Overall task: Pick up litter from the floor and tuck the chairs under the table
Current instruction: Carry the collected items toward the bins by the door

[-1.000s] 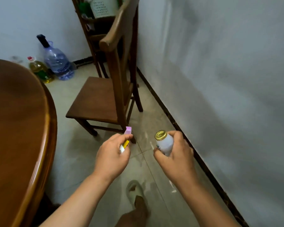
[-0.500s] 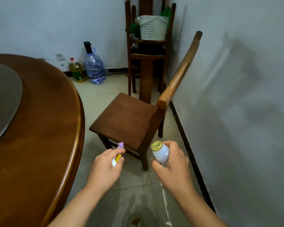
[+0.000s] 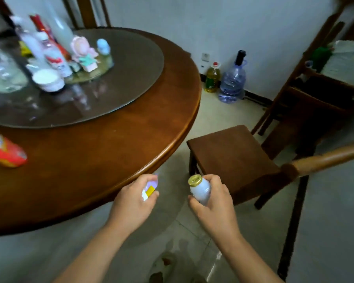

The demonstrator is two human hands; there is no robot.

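My right hand (image 3: pixel 215 203) grips a small white bottle (image 3: pixel 200 190) with a gold cap, held upright. In my left hand (image 3: pixel 134 203) sits a small scrap of purple, yellow and white litter (image 3: pixel 150 188). Both hands hover just off the near edge of the round wooden table (image 3: pixel 114 144). A wooden chair (image 3: pixel 229 158) stands to the right of the table, pulled out, its seat facing the table and its curved backrest (image 3: pixel 323 158) toward the right.
A glass turntable (image 3: pixel 119 82) on the table carries bottles, a cup and small figurines. A red packet (image 3: pixel 4 150) lies at the table's left. An oil bottle (image 3: pixel 212 77) and water jug (image 3: pixel 232 82) stand by the wall. A wooden rack (image 3: pixel 315 84) with a white basket fills the corner.
The view has swung left, bringing the table top and its turntable into sight. Both hands keep their grip on the litter and the bottle, and sit nearer the table edge.
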